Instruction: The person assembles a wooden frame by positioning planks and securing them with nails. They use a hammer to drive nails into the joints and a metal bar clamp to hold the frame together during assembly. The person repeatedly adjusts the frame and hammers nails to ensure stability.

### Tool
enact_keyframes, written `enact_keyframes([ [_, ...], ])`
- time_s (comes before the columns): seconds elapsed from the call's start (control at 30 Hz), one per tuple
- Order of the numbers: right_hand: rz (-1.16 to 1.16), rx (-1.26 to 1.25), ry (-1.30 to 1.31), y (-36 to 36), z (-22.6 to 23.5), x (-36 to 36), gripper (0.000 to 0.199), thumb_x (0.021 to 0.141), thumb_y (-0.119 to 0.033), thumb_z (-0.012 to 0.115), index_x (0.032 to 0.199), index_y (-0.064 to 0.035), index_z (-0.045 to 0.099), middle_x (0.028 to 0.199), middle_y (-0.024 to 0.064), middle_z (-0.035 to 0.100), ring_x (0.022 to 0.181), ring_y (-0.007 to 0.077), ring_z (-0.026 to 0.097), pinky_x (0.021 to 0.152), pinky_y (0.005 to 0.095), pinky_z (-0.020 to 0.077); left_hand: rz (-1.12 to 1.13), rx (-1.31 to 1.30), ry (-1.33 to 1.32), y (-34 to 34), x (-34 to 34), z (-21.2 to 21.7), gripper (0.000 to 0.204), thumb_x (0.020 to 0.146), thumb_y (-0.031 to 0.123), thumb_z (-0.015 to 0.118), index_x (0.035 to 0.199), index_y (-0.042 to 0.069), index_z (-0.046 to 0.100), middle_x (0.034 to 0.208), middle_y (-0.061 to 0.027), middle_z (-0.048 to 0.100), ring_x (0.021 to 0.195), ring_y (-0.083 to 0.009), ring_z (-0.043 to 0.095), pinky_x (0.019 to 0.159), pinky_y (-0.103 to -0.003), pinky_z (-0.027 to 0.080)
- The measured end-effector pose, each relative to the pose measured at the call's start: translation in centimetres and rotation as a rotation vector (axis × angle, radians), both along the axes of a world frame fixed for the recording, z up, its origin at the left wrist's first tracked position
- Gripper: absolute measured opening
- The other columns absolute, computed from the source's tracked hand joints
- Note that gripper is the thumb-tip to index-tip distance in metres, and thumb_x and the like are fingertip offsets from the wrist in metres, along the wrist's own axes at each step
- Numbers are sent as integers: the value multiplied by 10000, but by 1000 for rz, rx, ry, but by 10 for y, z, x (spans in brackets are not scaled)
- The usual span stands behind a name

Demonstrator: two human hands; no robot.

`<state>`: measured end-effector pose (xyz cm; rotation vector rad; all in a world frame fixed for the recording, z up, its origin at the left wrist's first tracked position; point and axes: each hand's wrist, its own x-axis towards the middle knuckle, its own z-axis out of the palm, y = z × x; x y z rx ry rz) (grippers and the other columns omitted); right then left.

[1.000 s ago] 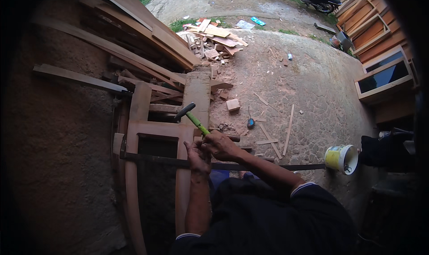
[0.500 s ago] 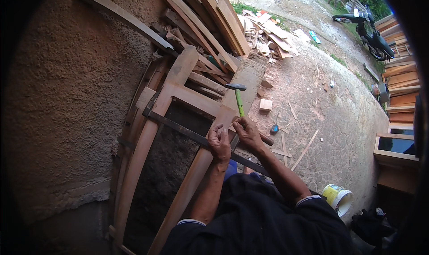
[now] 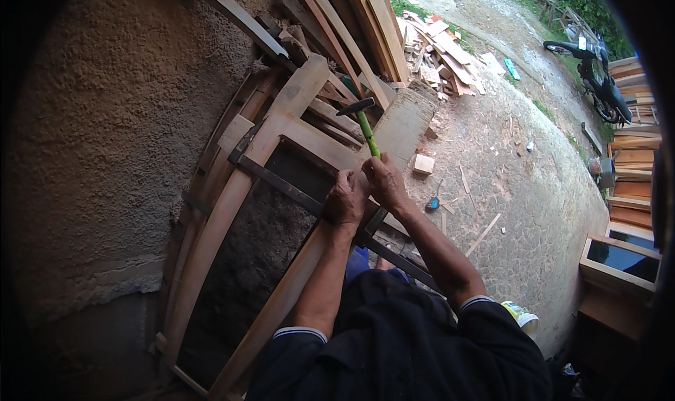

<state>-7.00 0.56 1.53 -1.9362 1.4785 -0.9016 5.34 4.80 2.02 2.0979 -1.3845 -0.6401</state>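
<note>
right hand [image 3: 385, 181] grips green-handled hammer [image 3: 364, 125], head at 12 o'clock; left hand [image 3: 344, 200] clasps wooden frame [image 3: 232, 204], steadying it.

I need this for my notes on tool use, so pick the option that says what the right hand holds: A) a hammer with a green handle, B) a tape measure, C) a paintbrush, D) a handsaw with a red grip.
A: the right hand is closed around the green handle of a hammer whose dark head points up over the wooden frame, beside the left hand.
</note>
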Motion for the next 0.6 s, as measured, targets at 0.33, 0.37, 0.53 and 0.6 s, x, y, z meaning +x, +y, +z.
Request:
enact_keyframes([
  [0.33, 11, 65, 71, 1, -1, 2, 142, 917, -206, 668, 955, -86, 604, 974, 214, 571, 835, 447, 645, 707, 544, 526, -52, -111, -59, -6, -3, -13, 230, 969, 381, 604, 1036, 181, 694, 897, -142, 739, 834, -389, 713, 687, -501, 553],
  [0.37, 15, 51, 61, 1, -2, 1, 144, 916, -209, 670, 956, -87, 606, 969, 213, 572, 837, 446, 645, 710, 544, 525, -62, -111, -81, -6, -3, -14, 203, 973, 358, 599, 1016, 185, 696, 877, -146, 736, 818, -383, 713, 673, -501, 552],
  [0.53, 47, 60, 64, -2, -1, 1, 181, 934, -217, 663, 1076, -108, 642, 983, 223, 602, 867, 436, 657, 716, 519, 536, -57, -109, -66, -8, -3, -12, 214, 976, 350, 592, 1004, 182, 722, 885, -148, 737, 829, -381, 713, 684, -493, 557],
  [0.6, 37, 27, -67, -1, 6, -1, 263, 950, -215, 655, 1195, -123, 638, 962, 214, 628, 838, 388, 662, 713, 476, 536, -42, -125, -22, -7, -3, -10, 234, 969, 351, 603, 1018, 170, 743, 920, -146, 742, 852, -374, 718, 709, -473, 563],
])
